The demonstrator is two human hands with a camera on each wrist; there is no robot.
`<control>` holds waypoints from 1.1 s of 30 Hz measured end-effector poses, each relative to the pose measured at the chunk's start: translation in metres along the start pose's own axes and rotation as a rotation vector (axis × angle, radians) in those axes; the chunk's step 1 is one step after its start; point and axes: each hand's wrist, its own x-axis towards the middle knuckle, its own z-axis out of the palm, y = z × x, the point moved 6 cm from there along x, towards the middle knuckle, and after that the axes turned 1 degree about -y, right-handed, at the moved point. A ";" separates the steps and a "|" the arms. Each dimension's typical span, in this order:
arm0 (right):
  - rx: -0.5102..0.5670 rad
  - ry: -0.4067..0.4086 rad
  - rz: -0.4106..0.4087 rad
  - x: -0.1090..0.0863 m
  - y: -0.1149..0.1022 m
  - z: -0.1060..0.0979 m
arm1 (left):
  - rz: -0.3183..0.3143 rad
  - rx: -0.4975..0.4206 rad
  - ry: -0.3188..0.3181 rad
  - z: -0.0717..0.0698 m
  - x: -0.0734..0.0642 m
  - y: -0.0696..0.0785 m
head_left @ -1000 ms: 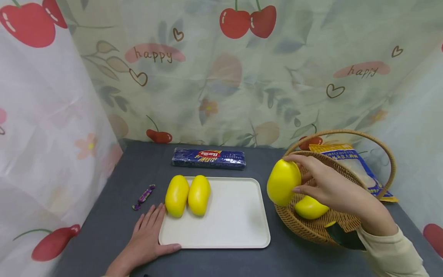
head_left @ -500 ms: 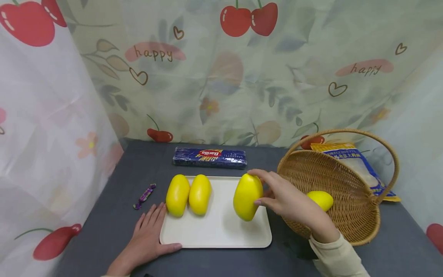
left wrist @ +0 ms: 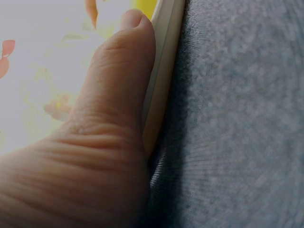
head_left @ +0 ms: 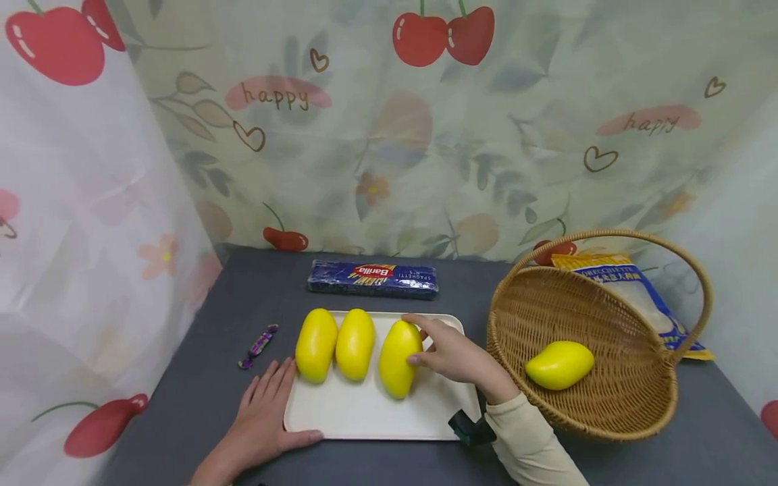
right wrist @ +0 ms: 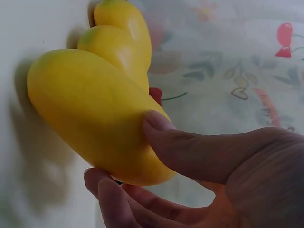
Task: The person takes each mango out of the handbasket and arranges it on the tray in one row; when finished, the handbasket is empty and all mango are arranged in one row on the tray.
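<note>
My right hand [head_left: 452, 351] grips a yellow mango [head_left: 398, 361] by its right side, thumb in front and fingers round the back. In the right wrist view the held mango [right wrist: 95, 114] is tilted close over the white tray [head_left: 371, 422]. Two more mangoes lie side by side on the tray's left part, the outer mango [head_left: 316, 345] by the left rim and the other mango [head_left: 355, 344] beside it. My left hand [head_left: 261, 412] rests with straight fingers at the tray's left edge, its thumb along the near corner; the left wrist view shows the thumb [left wrist: 121, 71] against the rim.
A wicker basket [head_left: 516, 304] with an arched handle stands right of the tray, one mango [head_left: 560, 365] inside. Behind it leans a pasta bag [head_left: 638, 297]. A blue spaghetti pack [head_left: 373, 279] lies beyond the tray. A purple wrapped candy [head_left: 258, 346] lies to the left.
My right hand has carried the mango leftward from above the basket's left side to low over the tray, beside the other two. My left hand has stayed at the tray's edge.
</note>
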 end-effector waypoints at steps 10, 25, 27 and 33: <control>-0.066 0.028 -0.022 0.010 0.000 0.006 | 0.004 0.007 0.015 0.000 -0.001 -0.001; -0.026 0.005 0.134 0.013 0.007 0.028 | -0.016 0.023 -0.009 0.001 0.001 -0.002; -0.024 0.013 0.130 0.013 0.007 0.028 | -0.016 0.019 -0.012 0.001 0.001 -0.002; -0.015 0.049 0.117 0.014 0.006 0.027 | -0.006 0.007 -0.011 0.001 0.001 -0.001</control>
